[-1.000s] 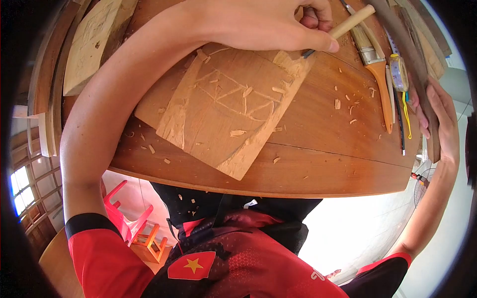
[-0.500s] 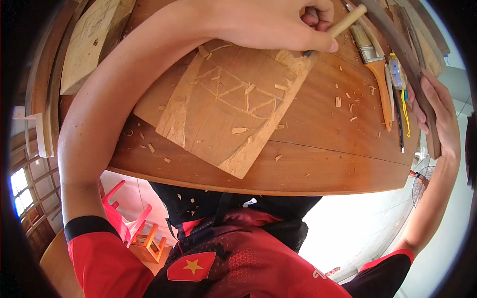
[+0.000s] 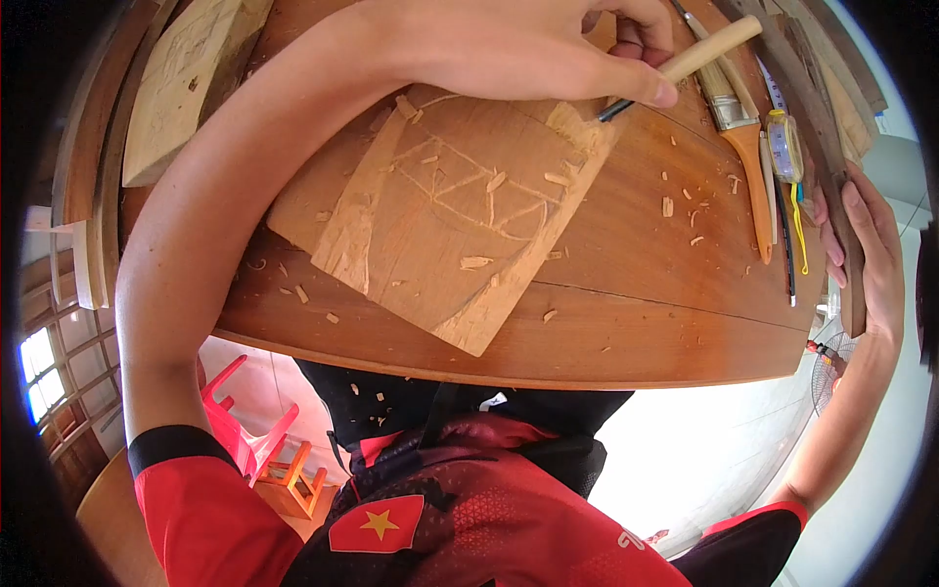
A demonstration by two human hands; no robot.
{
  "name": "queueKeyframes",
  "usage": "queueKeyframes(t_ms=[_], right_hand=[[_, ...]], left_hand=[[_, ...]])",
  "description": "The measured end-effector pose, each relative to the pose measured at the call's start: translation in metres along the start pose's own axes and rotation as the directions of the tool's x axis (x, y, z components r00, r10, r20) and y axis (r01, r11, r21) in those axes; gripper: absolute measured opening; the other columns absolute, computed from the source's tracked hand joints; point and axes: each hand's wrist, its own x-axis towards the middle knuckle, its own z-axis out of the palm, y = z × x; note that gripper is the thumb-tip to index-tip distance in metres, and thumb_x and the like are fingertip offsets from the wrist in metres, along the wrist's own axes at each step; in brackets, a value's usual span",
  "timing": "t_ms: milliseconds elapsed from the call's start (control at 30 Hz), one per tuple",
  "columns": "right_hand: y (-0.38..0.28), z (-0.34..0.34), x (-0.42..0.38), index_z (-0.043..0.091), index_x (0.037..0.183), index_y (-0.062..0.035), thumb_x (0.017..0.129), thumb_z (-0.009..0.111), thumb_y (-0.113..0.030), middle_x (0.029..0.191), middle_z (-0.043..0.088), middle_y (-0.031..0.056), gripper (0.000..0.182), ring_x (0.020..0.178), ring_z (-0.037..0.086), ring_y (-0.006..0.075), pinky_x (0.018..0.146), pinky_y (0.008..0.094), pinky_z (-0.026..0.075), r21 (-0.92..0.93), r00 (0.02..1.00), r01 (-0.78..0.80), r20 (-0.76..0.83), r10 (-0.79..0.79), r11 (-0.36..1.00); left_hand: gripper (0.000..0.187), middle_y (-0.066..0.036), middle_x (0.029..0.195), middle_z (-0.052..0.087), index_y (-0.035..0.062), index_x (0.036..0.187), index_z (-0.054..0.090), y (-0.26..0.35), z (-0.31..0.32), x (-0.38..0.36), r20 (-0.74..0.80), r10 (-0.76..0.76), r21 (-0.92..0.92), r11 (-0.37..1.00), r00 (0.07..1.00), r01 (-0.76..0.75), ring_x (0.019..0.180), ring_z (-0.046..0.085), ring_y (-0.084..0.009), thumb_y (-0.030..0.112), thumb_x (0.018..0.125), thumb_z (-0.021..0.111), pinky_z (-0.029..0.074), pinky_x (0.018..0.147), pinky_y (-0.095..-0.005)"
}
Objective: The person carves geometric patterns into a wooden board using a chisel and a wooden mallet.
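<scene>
My left hand (image 3: 597, 64) is closed around a wood chisel (image 3: 711, 51) with a pale wooden handle. The chisel's dark metal part (image 3: 615, 110) shows below my thumb, at the far right corner of a carved wooden board (image 3: 416, 230); its cutting edge is hard to make out. Grooves in angular lines and roughly cut edges mark the board, with loose chips on it. At the right, my right hand (image 3: 873, 245) is wrapped around a long dark wooden bar (image 3: 849, 210), which runs up toward the top edge of the view.
A paintbrush (image 3: 748, 161), a tape measure (image 3: 783, 147) and a dark pencil (image 3: 788, 249) lie right of the board. Wood chips (image 3: 667, 206) are scattered over the table (image 3: 665, 323). A thick wood block (image 3: 186, 93) stands at the left. Pink and orange stools (image 3: 290, 479) are below.
My left hand and the chisel have shifted slightly right, showing more handle and the dark metal. The bar in my right hand has moved right and down, uncovering more of the tape measure.
</scene>
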Motion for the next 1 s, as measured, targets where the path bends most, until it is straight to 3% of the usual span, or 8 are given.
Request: queueKeyframes(t_ms=[267,367,500,567,633,800,867,1000], right_hand=[[0.002,-0.006,-0.005,0.047,0.145,0.0042,0.111,0.049,-0.035,0.092,0.06,0.0048,0.052,0.054,0.048,0.0019,0.041,0.0185,0.039,-0.024,1.0,0.005,0.02,-0.005,1.0],[-0.008,-0.009,0.0,0.051,0.135,0.0027,0.111,0.049,-0.037,0.091,0.06,0.005,0.046,0.055,0.047,0.0018,0.04,0.0185,0.039,-0.085,0.998,0.036,0.049,-0.032,0.996],[-0.01,0.011,-0.007,0.056,0.114,-0.0025,0.111,0.048,-0.038,0.086,0.058,0.0033,0.037,0.053,0.047,0.0014,0.039,0.0183,0.037,-0.017,0.998,0.021,-0.054,-0.022,1.0],[-0.007,0.011,-0.008,0.057,0.112,-0.0032,0.111,0.048,-0.039,0.084,0.058,0.002,0.037,0.052,0.047,0.0014,0.039,0.0181,0.037,0.009,0.995,0.028,-0.096,-0.027,1.0],[-0.006,0.008,-0.007,0.059,0.109,-0.0043,0.111,0.048,-0.038,0.081,0.058,-0.0002,0.035,0.049,0.045,0.0021,0.039,0.0183,0.037,-0.004,0.999,0.029,-0.021,-0.029,1.0],[-0.013,0.018,-0.003,0.059,0.108,-0.0045,0.111,0.049,-0.036,0.076,0.056,-0.0015,0.034,0.049,0.045,0.0016,0.039,0.0184,0.037,-0.01,0.999,0.03,-0.022,-0.031,0.999],[-0.016,0.029,-0.001,0.059,0.108,-0.0038,0.111,0.049,-0.036,0.076,0.056,-0.0016,0.034,0.049,0.045,0.0014,0.039,0.0184,0.037,0.028,0.989,0.018,-0.144,-0.013,0.999],[-0.014,0.019,-0.001,0.058,0.113,-0.0014,0.111,0.049,-0.034,0.081,0.057,0.0007,0.034,0.05,0.046,0.0014,0.039,0.019,0.037,0.01,0.999,0.017,-0.033,-0.016,1.0]], left_hand=[[0.026,-0.005,0.076,0.061,0.001,0.098,0.066,0.011,0.0,-0.001,0.005,-0.041,0.062,0.997,0.999,0.04,0.07,0.053,-0.0151,0.027,0.101,0.067,0.043,0.064,-0.034],[0.026,-0.006,0.076,0.06,0.0008,0.096,0.064,0.015,-0.002,-0.001,0.029,-0.09,0.038,0.995,0.995,0.089,0.07,0.053,-0.0158,0.026,0.101,0.066,0.043,0.064,-0.0346],[0.027,-0.007,0.077,0.06,0.0001,0.095,0.063,0.004,-0.001,0.002,0.045,-0.036,0.029,0.999,0.998,0.035,0.07,0.053,-0.0172,0.026,0.101,0.066,0.043,0.065,-0.0359],[0.027,-0.008,0.077,0.06,-0.0001,0.096,0.062,0.002,-0.001,0.002,0.045,-0.021,0.045,0.999,0.999,0.019,0.07,0.053,-0.018,0.026,0.101,0.066,0.044,0.066,-0.0366],[0.028,-0.009,0.077,0.06,0.0,0.096,0.062,0.002,0.0,0.002,0.036,-0.002,0.057,0.998,0.999,0.0,0.07,0.054,-0.0187,0.027,0.101,0.066,0.044,0.067,-0.0371],[0.028,-0.01,0.078,0.061,0.0002,0.095,0.062,0.022,-0.003,-0.003,0.028,-0.021,0.118,0.993,0.999,0.017,0.073,0.054,-0.0201,0.028,0.1,0.067,0.044,0.069,-0.0377],[0.028,-0.01,0.079,0.06,0.0001,0.095,0.062,0.019,-0.001,-0.003,0.005,-0.041,0.135,0.99,0.999,0.04,0.073,0.054,-0.0203,0.028,0.1,0.067,0.044,0.069,-0.0376],[0.028,-0.01,0.08,0.059,0.0001,0.094,0.061,0.014,-0.001,-0.004,-0.006,-0.032,0.158,0.987,0.999,0.032,0.074,0.053,-0.0203,0.027,0.099,0.068,0.044,0.07,-0.0371]])
